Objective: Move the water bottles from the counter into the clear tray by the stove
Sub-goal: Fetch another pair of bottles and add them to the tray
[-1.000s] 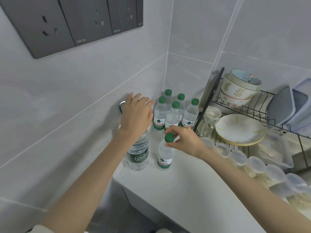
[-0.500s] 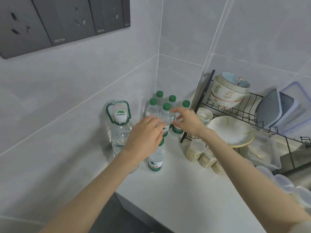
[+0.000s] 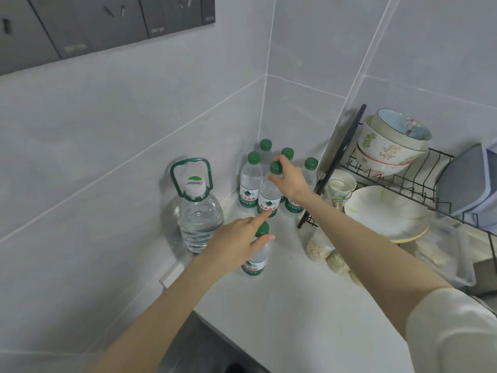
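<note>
1. Reaching with both hands at once lets me carry two bottles in one trip. I give every place from the big handled jug, which stands on the tabletop against the wall.
2. My right hand is clenched around the neck of the front bottle in the cluster just right of the jug and farther from me. The fingers are curled just under its green cap. I take it by the neck because the bottle bodies stand packed together, so I judge there is no room for fingers lower down.
3. My left hand is over the lone bottle, which stands upright on the tabletop right of the jug and nearer to me. The forefinger and thumb lie straight on either side of the cap. As far as I can see the hand is released and grasping nothing.
4. I cannot tell whether the front bottle has left the tabletop, because its base is hidden among the others.
5. Four other bottles stand in the cluster, beyond the jug toward the wall corner. I cannot pick out the clear tray or the stove from here. By my judgement the task has hardly begun.
6. I should draw the front bottle straight up, since a sideways pull could tip its neighbours. The dish rack stands on the far side of the cluster from the jug, close to my right wrist.
</note>
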The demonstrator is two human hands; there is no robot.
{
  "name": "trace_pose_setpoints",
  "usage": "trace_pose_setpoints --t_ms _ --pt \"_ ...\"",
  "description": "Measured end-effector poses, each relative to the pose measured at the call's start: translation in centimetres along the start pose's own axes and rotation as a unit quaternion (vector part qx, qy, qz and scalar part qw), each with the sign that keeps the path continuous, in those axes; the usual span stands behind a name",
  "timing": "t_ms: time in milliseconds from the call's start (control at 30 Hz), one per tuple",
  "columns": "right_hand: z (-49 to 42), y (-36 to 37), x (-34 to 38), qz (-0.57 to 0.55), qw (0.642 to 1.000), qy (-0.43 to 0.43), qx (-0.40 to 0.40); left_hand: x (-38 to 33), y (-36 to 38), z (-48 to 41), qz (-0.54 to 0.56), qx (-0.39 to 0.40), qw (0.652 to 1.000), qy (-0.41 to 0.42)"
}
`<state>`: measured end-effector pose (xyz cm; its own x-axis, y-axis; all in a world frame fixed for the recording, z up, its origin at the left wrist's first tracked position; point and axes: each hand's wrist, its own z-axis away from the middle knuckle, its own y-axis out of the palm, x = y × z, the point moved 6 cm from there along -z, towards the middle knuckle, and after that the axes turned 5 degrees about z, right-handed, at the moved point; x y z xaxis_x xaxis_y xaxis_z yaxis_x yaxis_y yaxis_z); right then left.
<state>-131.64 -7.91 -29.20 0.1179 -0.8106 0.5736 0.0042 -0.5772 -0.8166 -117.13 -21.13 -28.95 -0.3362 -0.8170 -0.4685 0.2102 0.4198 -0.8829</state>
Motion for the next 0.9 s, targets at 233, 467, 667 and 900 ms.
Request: trace_pose_setpoints --t_ms 233,467,667,900 --pt "2.2 -1.2 -0.2 -0.039 0.999 -0.014 -0.027 0.2 0.5 0.1 0.028 -0.003 1.000 0.000" --pt "7.6 -4.5 0.1 -0.027 0.998 -0.057 -0.029 0.4 1.2 0.5 0.119 -0.025 0.993 0.008" --pt "12.8 -3.7 -0.4 -0.020 0.997 -0.062 0.032 0.9 1.9 0.9 0.185 -0.047 0.981 0.015" --pt "15.6 -1.9 -1.2 -0.060 0.995 -0.062 0.040 1.2 2.2 1.1 0.219 -0.064 0.973 0.019"
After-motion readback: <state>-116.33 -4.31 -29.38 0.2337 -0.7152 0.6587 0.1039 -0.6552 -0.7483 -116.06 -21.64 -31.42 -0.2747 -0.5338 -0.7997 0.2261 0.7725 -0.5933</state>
